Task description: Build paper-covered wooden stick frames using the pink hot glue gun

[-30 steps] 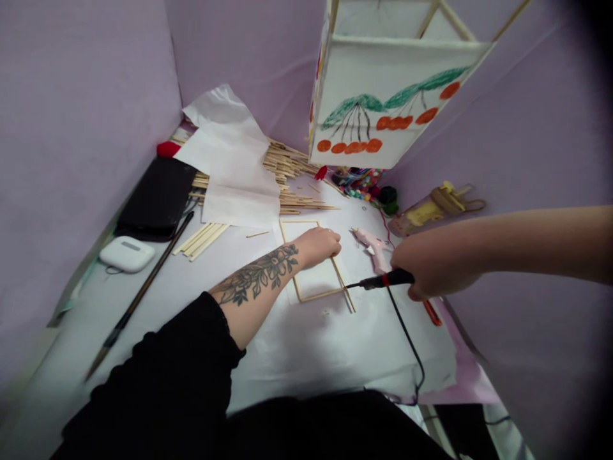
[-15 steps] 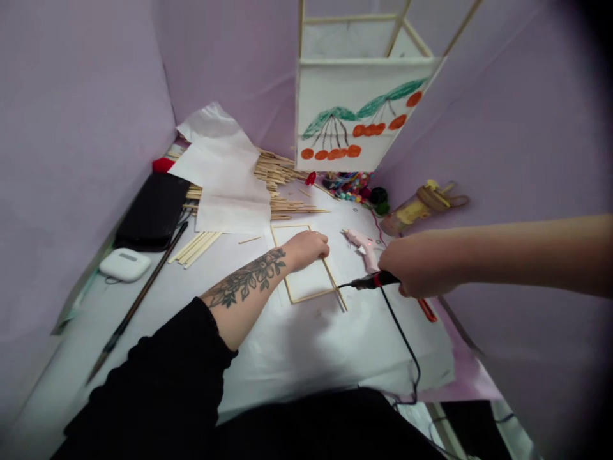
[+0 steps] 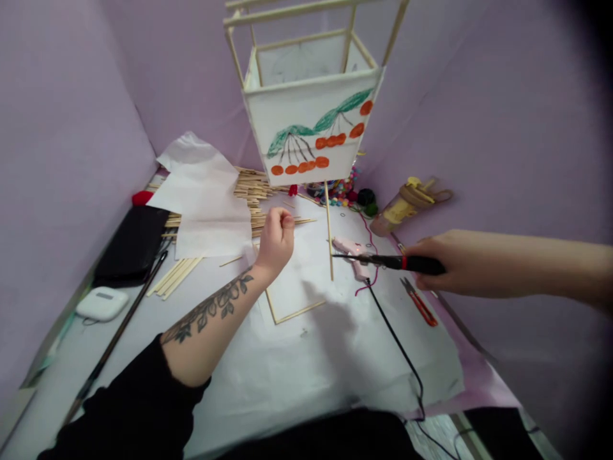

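Note:
My right hand [image 3: 433, 262] is wrapped round black-handled pliers [image 3: 383, 260] with a red band. Their thin jaws meet a thin wooden stick [image 3: 328, 223], which is raised off the table and points away from me. My left hand [image 3: 276, 239] is closed above the table, left of the stick and apart from it; whether anything is inside its fingers is hidden. Below it, thin sticks form part of a frame [image 3: 301, 312] on white paper, with the left and near sides visible. A pink glue gun [image 3: 352, 252] lies just behind the pliers.
A paper lantern [image 3: 311, 134] with painted cherries hangs ahead. Wooden sticks [image 3: 253, 185] lie partly under white paper sheets [image 3: 205, 191]. At left are a black case [image 3: 131, 246], a white earbud case [image 3: 102, 303] and a brush [image 3: 119, 332]; at right, orange snips [image 3: 421, 303] and a tumbler [image 3: 402, 204].
The stick along the frame's right side has come up off the paper with the pliers. My left hand has let go of it and moved left, up from the table. The view has shifted.

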{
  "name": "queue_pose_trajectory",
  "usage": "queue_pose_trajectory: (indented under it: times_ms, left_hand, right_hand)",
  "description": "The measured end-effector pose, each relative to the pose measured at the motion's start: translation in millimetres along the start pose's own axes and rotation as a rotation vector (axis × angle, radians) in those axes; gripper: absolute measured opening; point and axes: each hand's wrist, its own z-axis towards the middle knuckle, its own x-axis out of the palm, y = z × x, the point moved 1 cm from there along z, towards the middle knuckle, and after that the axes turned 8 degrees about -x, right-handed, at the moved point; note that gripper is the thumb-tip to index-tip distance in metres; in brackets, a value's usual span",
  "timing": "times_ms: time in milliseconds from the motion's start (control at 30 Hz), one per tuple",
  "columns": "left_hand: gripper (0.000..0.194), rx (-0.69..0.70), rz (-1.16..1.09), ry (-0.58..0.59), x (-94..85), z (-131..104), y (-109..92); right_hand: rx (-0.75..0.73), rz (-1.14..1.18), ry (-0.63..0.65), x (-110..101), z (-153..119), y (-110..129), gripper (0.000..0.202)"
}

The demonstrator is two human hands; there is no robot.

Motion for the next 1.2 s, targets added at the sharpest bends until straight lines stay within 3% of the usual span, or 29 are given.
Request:
queue_pose_trajectory:
  times_ms: [100,200,333,433,567,700,967,1100,1200]
  left_hand:
    - [0.031,-0.142,0.014,0.261,-0.5,1,-18]
    - [0.039,-0.176,0.199,0.528,-2.7,-7,-30]
    - [0.042,-0.178,0.336,0.660,-1.6,-21,-35]
    - [0.025,-0.177,0.285,0.682,5.5,-26,-35]
    - [0.024,-0.158,0.286,0.643,11.3,-27,-35]
    - [0.024,-0.067,0.346,0.586,6.3,-28,-39]
    - [0.028,0.151,0.534,0.655,-3.5,-26,-57]
    - [0.026,0.205,0.619,0.696,-9.0,-23,-64]
    - [0.027,0.242,0.611,0.679,-15.1,-22,-69]
  right_hand:
    - [0.050,0.094,-0.024,26,-11,4,0.019]
    - [0.060,0.196,-0.002,57,-17,4,0.022]
    - [0.041,0.345,0.053,84,-19,-4,0.025]
    - [0.031,0.422,0.035,94,-20,-4,0.026]
    - [0.035,0.424,-0.006,105,-22,2,0.022]
    - [0.008,0.490,-0.021,114,-25,7,0.027]
    - [-0.032,0.738,0.055,109,-26,3,0.042]
    - [-0.045,0.723,0.090,107,-28,4,0.040]
    - [-0.025,0.697,0.038,108,-30,7,0.043]
